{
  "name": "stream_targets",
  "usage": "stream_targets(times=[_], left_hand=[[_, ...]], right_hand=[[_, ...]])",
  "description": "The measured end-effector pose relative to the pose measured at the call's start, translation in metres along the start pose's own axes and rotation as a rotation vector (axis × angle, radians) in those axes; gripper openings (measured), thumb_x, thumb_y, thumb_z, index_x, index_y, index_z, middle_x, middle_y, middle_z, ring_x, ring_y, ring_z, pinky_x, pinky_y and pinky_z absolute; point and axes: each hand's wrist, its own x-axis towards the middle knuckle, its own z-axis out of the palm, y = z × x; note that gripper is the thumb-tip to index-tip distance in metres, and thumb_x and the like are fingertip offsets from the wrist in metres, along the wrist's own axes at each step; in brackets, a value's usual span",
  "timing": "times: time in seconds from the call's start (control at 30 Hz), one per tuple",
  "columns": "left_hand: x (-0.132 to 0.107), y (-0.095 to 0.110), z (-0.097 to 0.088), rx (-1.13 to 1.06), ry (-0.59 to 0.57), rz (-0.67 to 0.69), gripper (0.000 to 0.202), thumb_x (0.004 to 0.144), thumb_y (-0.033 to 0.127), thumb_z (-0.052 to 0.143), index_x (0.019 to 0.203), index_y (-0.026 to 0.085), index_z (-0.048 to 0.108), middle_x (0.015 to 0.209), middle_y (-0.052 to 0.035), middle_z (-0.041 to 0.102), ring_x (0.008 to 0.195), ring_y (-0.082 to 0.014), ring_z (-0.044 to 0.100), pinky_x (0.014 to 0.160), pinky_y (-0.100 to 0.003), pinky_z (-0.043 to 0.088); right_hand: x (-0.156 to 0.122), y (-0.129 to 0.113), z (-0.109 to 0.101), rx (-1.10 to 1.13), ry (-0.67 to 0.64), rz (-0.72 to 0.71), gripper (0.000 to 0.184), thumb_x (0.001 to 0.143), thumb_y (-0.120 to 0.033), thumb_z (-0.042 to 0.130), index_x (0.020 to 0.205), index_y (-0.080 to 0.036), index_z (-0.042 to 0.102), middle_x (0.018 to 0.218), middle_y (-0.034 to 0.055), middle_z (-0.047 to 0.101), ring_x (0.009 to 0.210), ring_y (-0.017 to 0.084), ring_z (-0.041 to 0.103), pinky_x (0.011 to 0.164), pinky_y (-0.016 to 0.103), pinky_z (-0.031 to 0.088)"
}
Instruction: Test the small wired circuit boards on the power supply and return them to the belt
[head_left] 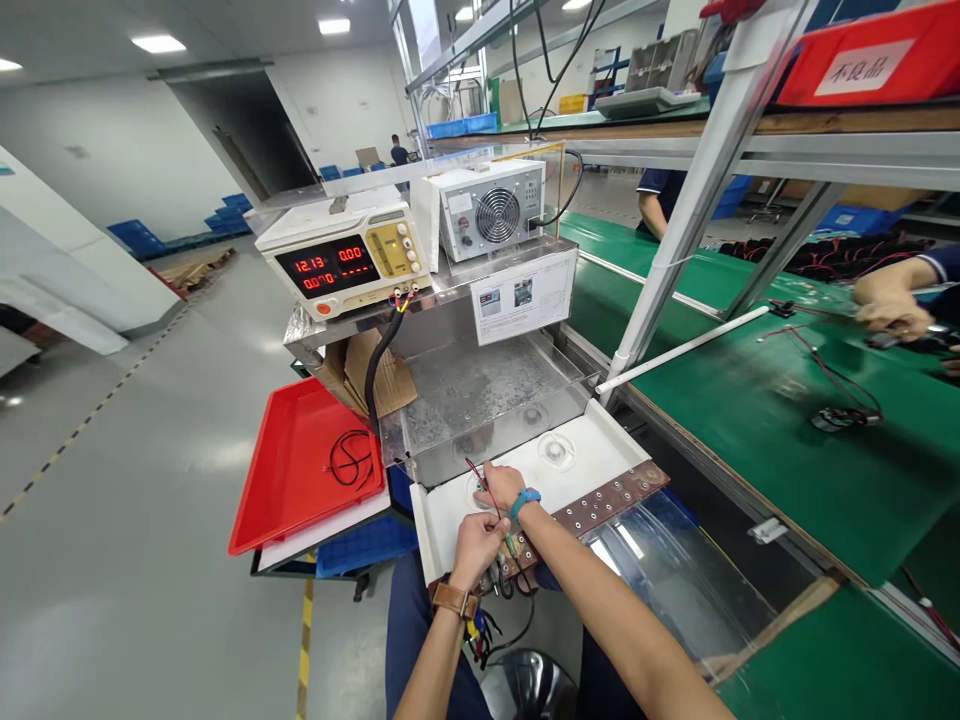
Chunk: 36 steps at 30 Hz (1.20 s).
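Note:
My left hand (475, 548), with a brown watch strap at the wrist, is closed in a pinch on thin red and black wires (480, 478) at the near edge of a white test fixture (592, 450). My right hand (501, 487), with a blue band at the wrist, rests on the fixture with its fingers curled over a small round part that I cannot make out. A brown contact strip (600, 505) with metal studs runs along the fixture's near right edge. Behind stands a power supply (341, 258) showing red digits.
A red tray (292, 470) with a coiled black wire lies to the left. A second unit with a fan (487, 212) sits on the metal stand. A green conveyor belt (757, 420) runs on the right, where another person's hand (892, 305) handles parts. Red bin (870, 55) above.

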Motion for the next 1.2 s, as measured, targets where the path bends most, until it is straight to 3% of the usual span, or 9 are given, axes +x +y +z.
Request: stream_targets(times=[0.47,1.0,1.1,1.2], left_hand=[[0.002,-0.005,0.001,-0.063,-0.024,0.028,0.034,0.069,0.048,0.06,0.051,0.02,0.055,0.05,0.001,0.053,0.052,-0.0137,0.047,0.055,-0.027,0.033],[0.002,-0.008,0.004,-0.048,0.032,0.05,0.037,0.068,0.052,0.057,0.048,0.021,0.053,0.05,-0.001,0.054,0.051,-0.0158,0.048,0.056,-0.029,0.032],[0.004,-0.01,0.004,-0.063,0.047,0.059,0.042,0.069,0.059,0.055,0.049,0.022,0.051,0.049,-0.001,0.054,0.052,-0.0168,0.05,0.056,-0.029,0.034],[0.005,-0.012,0.004,-0.099,0.114,0.075,0.047,0.067,0.067,0.054,0.053,0.022,0.053,0.051,-0.0023,0.056,0.053,-0.019,0.052,0.058,-0.03,0.036]], right_hand=[[0.0,0.0,0.003,0.006,0.027,-0.005,0.048,0.079,-0.046,0.062,0.115,-0.015,0.057,0.098,0.0146,0.072,0.095,0.029,0.068,0.074,0.032,0.046],[-0.002,-0.004,0.003,0.034,0.054,-0.024,0.043,0.078,-0.04,0.06,0.112,-0.014,0.059,0.097,0.0157,0.072,0.094,0.03,0.068,0.073,0.032,0.044],[-0.004,-0.008,0.0,0.057,0.093,-0.005,0.037,0.075,-0.038,0.062,0.105,-0.016,0.061,0.095,0.0146,0.072,0.089,0.03,0.068,0.07,0.031,0.043],[-0.008,-0.008,-0.005,0.19,0.224,0.072,0.026,0.073,-0.038,0.064,0.091,-0.019,0.061,0.084,0.0089,0.071,0.082,0.026,0.067,0.066,0.029,0.041]])
